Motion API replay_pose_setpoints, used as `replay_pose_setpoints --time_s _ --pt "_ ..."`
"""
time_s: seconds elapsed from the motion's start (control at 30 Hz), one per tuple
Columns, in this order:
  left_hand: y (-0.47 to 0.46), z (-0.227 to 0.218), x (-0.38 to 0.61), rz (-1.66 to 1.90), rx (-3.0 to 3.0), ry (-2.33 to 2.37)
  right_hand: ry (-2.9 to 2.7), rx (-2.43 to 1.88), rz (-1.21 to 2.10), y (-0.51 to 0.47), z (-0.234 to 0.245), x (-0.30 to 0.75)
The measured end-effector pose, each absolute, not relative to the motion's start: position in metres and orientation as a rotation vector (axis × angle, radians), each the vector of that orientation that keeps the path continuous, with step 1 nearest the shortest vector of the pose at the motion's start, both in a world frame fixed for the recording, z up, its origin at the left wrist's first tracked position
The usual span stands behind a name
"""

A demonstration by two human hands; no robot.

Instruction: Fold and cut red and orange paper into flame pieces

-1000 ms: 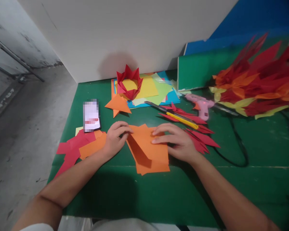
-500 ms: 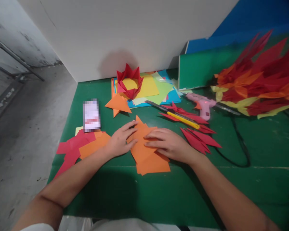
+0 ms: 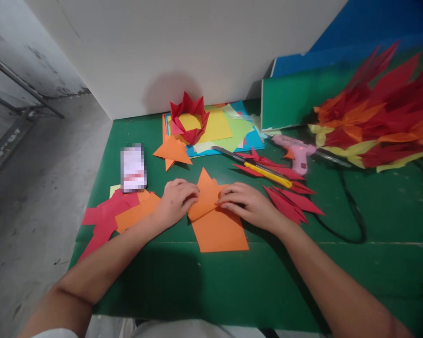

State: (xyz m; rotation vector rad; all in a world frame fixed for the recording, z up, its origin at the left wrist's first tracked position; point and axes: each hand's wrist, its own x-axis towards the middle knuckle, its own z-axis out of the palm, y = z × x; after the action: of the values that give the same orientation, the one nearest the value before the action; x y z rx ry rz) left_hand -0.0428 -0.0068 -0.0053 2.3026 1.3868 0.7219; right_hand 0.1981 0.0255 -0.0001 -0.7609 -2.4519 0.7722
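Observation:
An orange paper sheet (image 3: 218, 227) lies on the green table (image 3: 232, 286) in front of me, its upper part folded into a point. My left hand (image 3: 176, 201) pinches the left edge of that fold, fingers curled. My right hand (image 3: 248, 205) presses and grips the fold's right side with bent fingers. Both hands meet at the folded flap.
A phone (image 3: 133, 167) lies at left above loose red and orange scraps (image 3: 116, 217). Behind are a red paper crown (image 3: 189, 117) on coloured sheets, an orange folded piece (image 3: 172, 151), a yellow utility knife (image 3: 264, 171), a pink glue gun (image 3: 296, 152), red paper spikes (image 3: 291, 202) and a large red-orange paper ornament (image 3: 377, 122).
The orange sheet's upper part has been folded up into a taller point. Both hands drew together onto the flap, fingers going from flat to curled.

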Motion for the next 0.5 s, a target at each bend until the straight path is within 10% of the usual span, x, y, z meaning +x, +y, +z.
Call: replay_pose_setpoints --time_s 0.5 --pt "-0.006 0.008 -0.046 0.691 2.084 1.409 -2.288 -1.218 0.668 0.028 -0.009 0.177"
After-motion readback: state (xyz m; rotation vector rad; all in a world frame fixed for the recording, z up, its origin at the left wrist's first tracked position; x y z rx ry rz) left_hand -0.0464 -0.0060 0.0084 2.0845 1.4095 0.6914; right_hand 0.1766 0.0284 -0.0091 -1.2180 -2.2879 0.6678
